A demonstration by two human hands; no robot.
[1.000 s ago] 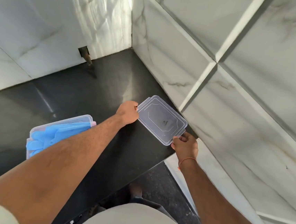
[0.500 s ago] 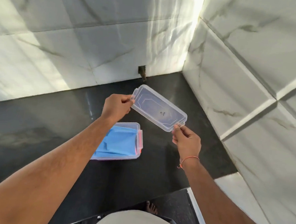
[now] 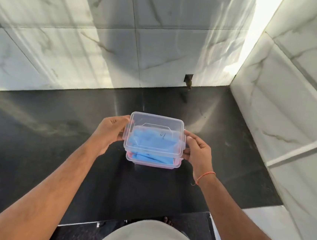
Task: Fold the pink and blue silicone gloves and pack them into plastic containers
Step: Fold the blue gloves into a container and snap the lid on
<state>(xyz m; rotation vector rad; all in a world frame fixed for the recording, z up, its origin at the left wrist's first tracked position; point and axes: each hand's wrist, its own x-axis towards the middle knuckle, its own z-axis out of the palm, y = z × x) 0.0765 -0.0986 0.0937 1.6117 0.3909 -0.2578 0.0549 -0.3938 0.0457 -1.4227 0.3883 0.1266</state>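
Observation:
A clear plastic container (image 3: 152,162) stands on the black counter (image 3: 55,139), holding a folded blue silicone glove (image 3: 149,144) with a pink glove (image 3: 177,161) showing along its edges. Just above the container hovers a clear plastic lid (image 3: 156,123), tilted slightly toward me. My left hand (image 3: 110,132) grips the lid's left edge. At the lid's right edge, my right hand (image 3: 196,150) pinches it between fingers and thumb. The container's far rim is hidden under the lid.
White marble walls close the counter at the back (image 3: 141,50) and on the right (image 3: 291,94), forming a corner. A small dark opening (image 3: 188,81) sits at the back wall's base. The counter's front edge (image 3: 124,222) runs near my body.
The lid has travelled left and down from the right-hand corner until it hangs directly over the container. Both hands kept hold of its ends, and my view turned left.

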